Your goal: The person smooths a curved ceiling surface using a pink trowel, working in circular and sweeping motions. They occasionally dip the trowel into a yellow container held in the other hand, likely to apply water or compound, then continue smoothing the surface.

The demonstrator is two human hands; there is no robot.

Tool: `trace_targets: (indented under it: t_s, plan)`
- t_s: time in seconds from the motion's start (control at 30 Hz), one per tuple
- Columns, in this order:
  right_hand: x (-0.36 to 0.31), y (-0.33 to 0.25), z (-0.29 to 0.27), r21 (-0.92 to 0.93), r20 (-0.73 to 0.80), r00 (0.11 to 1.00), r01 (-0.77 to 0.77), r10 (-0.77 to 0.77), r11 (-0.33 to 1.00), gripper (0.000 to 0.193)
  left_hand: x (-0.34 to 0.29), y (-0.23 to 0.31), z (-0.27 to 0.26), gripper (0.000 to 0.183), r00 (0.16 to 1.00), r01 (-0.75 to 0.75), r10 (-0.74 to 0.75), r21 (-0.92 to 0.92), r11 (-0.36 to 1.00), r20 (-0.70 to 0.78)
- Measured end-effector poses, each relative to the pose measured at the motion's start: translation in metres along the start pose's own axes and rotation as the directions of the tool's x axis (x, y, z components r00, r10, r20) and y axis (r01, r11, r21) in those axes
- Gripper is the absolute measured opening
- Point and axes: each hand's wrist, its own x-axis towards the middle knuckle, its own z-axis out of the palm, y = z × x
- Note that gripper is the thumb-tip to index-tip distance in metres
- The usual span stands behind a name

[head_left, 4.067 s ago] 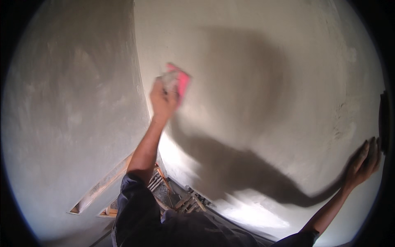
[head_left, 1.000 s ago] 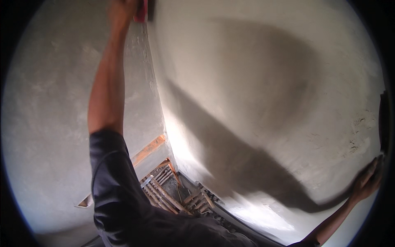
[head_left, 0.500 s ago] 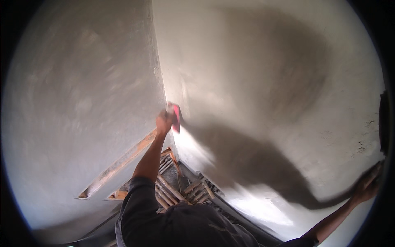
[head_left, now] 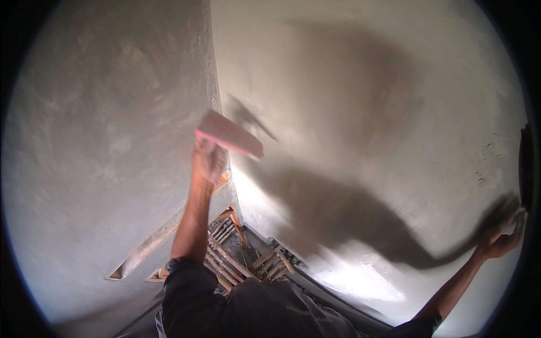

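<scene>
In the head view, my left hand (head_left: 208,159) grips a pink-red plastering float (head_left: 228,134), slightly blurred by motion. The float's flat face shows, tilted, close to the corner where two grey plastered walls meet. Its handle is hidden behind my fingers. Far to the right, my right hand (head_left: 500,239) is raised with its fingers stretched upward near the right wall (head_left: 349,112). A dark upright shape (head_left: 526,169) stands just above those fingers; whether they touch it is unclear.
The left wall (head_left: 101,141) has a slanted wood-edged recess (head_left: 149,245) low down. Below the corner lie several bamboo poles (head_left: 228,259) and wooden pieces. Bright light falls on the lower right wall, and my shadow stretches over it.
My left hand has moved slightly left and turned the float, lifting it from the corner so its broad face shows. My right hand has shifted slightly upward, its fingers more visible.
</scene>
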Motion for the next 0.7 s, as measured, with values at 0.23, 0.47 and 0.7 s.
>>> trace_targets:
  t_s: [0.23, 0.47, 0.7]
  plan:
    - [-0.108, -0.323, -0.006, 0.299, 0.934, 0.354, -0.833, 0.035, 0.465, 0.043, -0.095, -0.075, 0.018, 0.042, 0.968, 0.236, -0.250, -0.457, 0.857, 0.032]
    - [-0.038, -0.492, 0.052, 0.129, 0.972, 0.226, -0.727, -0.057, -0.674, 0.040, -0.121, -0.049, 0.034, 0.036, 0.965, 0.230, -0.263, -0.432, 0.872, -0.017]
    - [0.016, -0.555, 0.107, 0.400, 0.882, 0.446, -0.539, 0.152, -0.741, 0.032, -0.096, 0.000, 0.037, 0.042, 0.972, 0.217, -0.232, -0.273, 0.937, -0.024]
